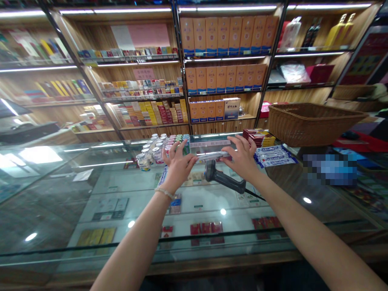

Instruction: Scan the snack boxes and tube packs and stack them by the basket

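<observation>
Between my two hands stretches a slim whitish packet, held level above the glass counter. My left hand, with a beaded bracelet on its wrist, pinches the left end between thumb and fingers. At the right end, the thumb and fingers of my right hand close on it. A black handheld barcode scanner lies just below the packet, its cable running off to the right. Several blue-and-white packets lie side by side beyond my right hand. Another blue-and-white packet is partly hidden by my left hand.
Small bottles stand in rows behind my left hand. Red and yellow boxes are stacked at the back right, near a wicker basket. Goods show through the glass counter. Lit shelves with orange boxes line the wall.
</observation>
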`<control>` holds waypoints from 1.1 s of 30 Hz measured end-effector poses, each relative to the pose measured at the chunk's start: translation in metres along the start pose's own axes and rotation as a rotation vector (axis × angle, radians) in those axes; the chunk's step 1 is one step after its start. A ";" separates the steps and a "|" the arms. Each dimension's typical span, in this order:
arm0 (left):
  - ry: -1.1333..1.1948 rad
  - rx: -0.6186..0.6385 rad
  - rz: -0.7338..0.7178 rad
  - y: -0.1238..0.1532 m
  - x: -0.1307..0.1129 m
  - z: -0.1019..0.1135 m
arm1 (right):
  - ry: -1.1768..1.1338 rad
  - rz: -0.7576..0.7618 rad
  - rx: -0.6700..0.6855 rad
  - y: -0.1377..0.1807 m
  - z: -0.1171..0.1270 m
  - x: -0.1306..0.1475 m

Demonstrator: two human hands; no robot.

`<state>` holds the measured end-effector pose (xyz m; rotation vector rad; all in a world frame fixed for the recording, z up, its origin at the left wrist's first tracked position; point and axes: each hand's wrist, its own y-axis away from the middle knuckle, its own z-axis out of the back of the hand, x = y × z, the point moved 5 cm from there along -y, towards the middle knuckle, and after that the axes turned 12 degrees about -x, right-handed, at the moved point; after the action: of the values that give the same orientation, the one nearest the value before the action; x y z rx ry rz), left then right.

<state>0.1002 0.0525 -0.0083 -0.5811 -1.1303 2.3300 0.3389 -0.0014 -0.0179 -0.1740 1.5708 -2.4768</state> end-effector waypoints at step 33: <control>-0.085 -0.068 -0.179 0.005 -0.029 0.013 | 0.018 0.034 -0.018 -0.002 0.005 0.010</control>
<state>0.1144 0.0250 0.0000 -0.3907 -1.2513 2.1880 0.3297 -0.0079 -0.0144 -0.1265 1.5906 -2.4460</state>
